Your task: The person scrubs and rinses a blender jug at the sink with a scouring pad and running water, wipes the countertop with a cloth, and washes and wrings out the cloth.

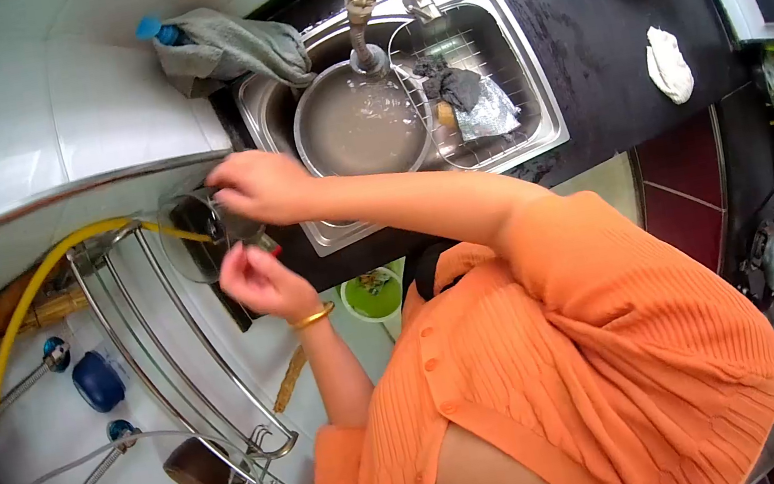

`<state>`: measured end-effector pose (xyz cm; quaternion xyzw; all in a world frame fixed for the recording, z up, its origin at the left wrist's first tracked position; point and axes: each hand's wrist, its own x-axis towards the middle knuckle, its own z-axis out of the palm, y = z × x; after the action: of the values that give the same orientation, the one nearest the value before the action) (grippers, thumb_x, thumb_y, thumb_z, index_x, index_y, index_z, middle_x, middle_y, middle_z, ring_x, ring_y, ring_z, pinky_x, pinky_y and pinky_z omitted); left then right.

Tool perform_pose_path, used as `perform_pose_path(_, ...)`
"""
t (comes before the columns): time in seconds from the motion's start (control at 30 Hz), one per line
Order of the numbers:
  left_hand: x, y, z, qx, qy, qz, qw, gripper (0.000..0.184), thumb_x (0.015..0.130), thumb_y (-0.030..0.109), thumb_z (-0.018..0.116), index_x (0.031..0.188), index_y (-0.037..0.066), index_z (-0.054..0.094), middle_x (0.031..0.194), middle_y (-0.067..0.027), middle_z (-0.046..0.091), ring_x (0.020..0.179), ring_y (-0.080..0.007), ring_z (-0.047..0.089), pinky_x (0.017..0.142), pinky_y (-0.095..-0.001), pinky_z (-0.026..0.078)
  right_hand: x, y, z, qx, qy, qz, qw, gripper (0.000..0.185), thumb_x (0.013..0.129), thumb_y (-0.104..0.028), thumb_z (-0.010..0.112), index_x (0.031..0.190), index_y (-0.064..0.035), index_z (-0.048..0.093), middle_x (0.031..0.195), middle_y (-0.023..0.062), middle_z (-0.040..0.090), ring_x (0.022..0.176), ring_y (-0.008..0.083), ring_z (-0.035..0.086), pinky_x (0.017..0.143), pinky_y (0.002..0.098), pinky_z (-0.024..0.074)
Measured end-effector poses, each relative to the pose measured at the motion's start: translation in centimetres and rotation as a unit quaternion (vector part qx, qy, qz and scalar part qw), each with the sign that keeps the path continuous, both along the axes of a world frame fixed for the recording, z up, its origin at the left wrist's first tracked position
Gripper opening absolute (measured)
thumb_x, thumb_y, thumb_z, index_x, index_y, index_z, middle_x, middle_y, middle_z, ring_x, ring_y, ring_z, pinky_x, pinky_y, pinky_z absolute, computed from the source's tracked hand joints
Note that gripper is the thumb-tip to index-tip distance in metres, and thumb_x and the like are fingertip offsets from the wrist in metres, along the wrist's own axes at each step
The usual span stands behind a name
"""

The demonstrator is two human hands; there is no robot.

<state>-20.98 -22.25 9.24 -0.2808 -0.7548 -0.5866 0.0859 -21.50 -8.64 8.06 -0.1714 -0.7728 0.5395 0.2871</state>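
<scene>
A clear round thing that looks like a glass lid (180, 246) is between my hands at the counter's left end. My right hand (262, 186) reaches across from above, its fingers curled at the upper edge of this lid. Below it, my left hand (261, 280), with a gold bangle on the wrist, has bent fingers at the lid's lower edge. Something dark (241, 227) lies between the two hands; its kind cannot be made out. Right of my hands, a large round pan (303, 144) of cloudy water stands in the steel sink (543, 106) under the faucet (364, 33).
A wire rack (480, 60) over the right basin holds a dark rag (454, 87) and foil (486, 115). A grey towel (225, 50) hangs at the sink's left. Metal rails (192, 319) and a yellow hose (24, 315) are on the left wall. A green bin (372, 295) stands below.
</scene>
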Motion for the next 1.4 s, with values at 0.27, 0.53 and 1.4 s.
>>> perform_pose_path(0.27, -10.8, 21.4, -12.1, 0.032, -0.483, -0.015, 0.875, 0.066, 0.083, 0.01, 0.066, 0.135, 0.01, 0.025, 0.089, -0.0083, 0.055, 0.075, -0.0214, 0.06, 0.064, -0.0384, 0.052, 19.7, 5.6, -11.0, -0.055, -0.186, -0.09, 0.977, 0.022, 0.088, -0.022, 0.049, 0.096, -0.0077, 0.064, 0.093, 0.0133, 0.064, 0.09, 0.0323, 0.061, 0.078, 0.0414, 0.0482)
perform_pose_path(0.53, -19.3, 23.8, -17.2, -0.101, -0.547, 0.004, 0.831, 0.012, 0.089, 0.014, 0.053, 0.086, 0.003, 0.049, 0.078, -0.0081, 0.058, 0.072, -0.0246, 0.066, 0.057, -0.0356, 0.057, 30.9, 6.9, -13.3, -0.19, -0.262, -0.177, 0.929, 0.023, 0.088, -0.02, 0.051, 0.1, -0.0047, 0.063, 0.097, 0.0155, 0.064, 0.092, 0.0317, 0.061, 0.08, 0.0381, 0.0478)
perform_pose_path(1.4, -25.6, 26.4, -1.6, -0.023, -0.344, -0.098, 0.934, 0.05, 0.094, 0.042, 0.039, 0.121, 0.003, 0.052, 0.124, -0.0103, 0.054, 0.111, -0.0246, 0.051, 0.098, -0.0363, 0.038, 31.5, 7.6, -14.4, -0.194, -0.311, -0.093, 0.926, 0.024, 0.087, -0.02, 0.052, 0.102, -0.0048, 0.062, 0.099, 0.0151, 0.064, 0.093, 0.0319, 0.061, 0.081, 0.0387, 0.0479)
